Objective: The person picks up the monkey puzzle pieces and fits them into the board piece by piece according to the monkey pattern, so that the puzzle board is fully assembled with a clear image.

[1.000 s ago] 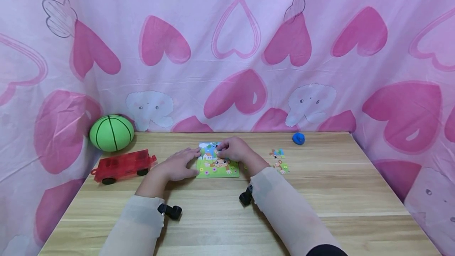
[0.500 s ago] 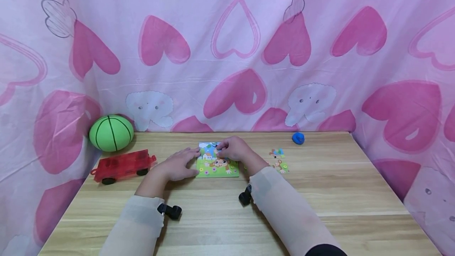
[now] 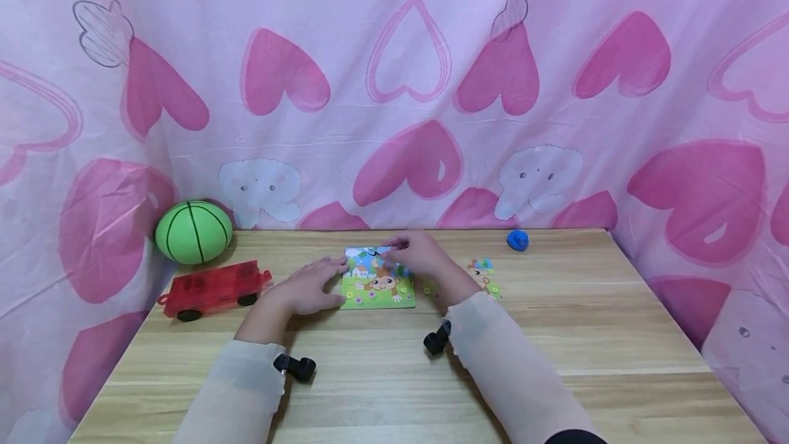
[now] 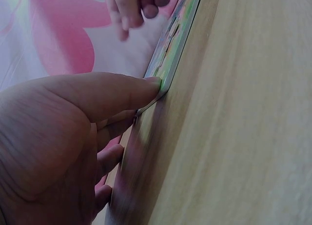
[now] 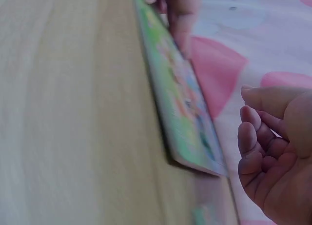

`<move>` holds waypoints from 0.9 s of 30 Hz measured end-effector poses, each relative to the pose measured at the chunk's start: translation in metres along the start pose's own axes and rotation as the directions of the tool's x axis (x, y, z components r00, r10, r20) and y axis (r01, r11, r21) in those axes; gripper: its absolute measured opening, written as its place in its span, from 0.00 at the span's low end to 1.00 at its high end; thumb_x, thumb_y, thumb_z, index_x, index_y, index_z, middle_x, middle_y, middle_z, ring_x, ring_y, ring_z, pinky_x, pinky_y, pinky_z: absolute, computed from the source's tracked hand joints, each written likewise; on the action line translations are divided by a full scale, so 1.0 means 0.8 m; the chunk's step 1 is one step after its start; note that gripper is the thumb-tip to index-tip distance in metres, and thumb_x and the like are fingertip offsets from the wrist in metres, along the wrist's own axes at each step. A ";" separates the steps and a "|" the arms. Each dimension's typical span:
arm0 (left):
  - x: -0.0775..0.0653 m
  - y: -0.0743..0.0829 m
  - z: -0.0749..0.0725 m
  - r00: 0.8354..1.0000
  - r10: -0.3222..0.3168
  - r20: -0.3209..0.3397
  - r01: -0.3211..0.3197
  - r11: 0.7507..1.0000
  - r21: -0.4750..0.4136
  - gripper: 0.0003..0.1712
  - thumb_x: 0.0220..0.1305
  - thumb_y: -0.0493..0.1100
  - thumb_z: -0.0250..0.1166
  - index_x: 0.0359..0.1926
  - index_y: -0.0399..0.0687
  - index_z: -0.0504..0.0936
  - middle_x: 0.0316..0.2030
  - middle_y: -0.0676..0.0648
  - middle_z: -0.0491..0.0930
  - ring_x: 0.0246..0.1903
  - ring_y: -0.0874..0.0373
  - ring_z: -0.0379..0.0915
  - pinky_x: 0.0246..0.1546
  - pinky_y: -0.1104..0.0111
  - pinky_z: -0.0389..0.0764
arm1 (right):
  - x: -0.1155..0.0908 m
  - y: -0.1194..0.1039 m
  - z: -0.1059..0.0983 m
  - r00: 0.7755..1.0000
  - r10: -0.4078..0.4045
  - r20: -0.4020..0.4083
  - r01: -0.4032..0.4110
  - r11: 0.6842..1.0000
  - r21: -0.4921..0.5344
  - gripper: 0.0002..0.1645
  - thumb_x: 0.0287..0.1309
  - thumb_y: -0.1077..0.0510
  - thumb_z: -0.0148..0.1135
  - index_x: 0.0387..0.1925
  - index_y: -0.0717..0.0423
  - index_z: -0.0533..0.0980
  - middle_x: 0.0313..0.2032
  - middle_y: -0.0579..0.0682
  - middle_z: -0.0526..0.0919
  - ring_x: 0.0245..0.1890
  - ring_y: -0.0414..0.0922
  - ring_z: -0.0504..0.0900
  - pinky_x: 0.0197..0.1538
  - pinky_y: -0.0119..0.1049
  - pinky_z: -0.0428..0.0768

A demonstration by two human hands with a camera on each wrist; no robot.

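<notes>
A small jigsaw puzzle board (image 3: 377, 293) with a monkey picture lies flat on the wooden table. My left hand (image 3: 311, 286) rests at its left side, thumb (image 4: 146, 88) touching the near left corner and the fingers extended along the edge. Over the board's far right part is my right hand (image 3: 422, 257), which hides some of the picture. In the right wrist view the right hand (image 5: 280, 154) is raised off the board with loosely curled fingers, and no piece shows between thumb and fingertips. Several loose puzzle pieces (image 3: 485, 279) lie right of the board, partly behind the right forearm.
A red toy wagon (image 3: 216, 288) with black wheels stands at the left, in front of a green ball (image 3: 194, 232). Near the back edge at the right sits a small blue object (image 3: 518, 240). A pink heart-patterned curtain (image 3: 407, 156) hangs behind the table (image 3: 555, 334).
My right hand has lifted off the board and shifted slightly to the right, uncovering more of the monkey picture. The left hand has stayed at the board's left side.
</notes>
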State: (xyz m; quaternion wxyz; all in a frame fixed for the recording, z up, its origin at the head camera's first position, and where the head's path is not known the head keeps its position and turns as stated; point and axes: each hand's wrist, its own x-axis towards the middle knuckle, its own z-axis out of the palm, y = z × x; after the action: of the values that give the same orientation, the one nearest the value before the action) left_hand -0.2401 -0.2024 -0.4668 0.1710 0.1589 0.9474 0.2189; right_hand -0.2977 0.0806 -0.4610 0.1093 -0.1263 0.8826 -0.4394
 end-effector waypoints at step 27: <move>0.002 -0.003 0.002 1.000 -0.007 -0.004 0.007 1.000 0.007 0.46 0.69 0.59 0.71 0.83 0.59 0.64 0.86 0.54 0.55 0.87 0.42 0.40 0.84 0.34 0.50 | -0.088 0.114 -0.150 0.981 0.142 -0.129 -0.139 0.990 0.034 0.27 0.74 0.48 0.67 0.69 0.50 0.80 0.54 0.52 0.85 0.55 0.50 0.78 0.57 0.40 0.79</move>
State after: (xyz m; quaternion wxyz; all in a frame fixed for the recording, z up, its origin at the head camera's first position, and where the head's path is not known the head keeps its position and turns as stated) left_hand -0.2413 -0.2033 -0.4693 0.1691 0.1559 0.9491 0.2152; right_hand -0.2792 0.2458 -0.4582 0.0834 -0.0330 0.8892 -0.4486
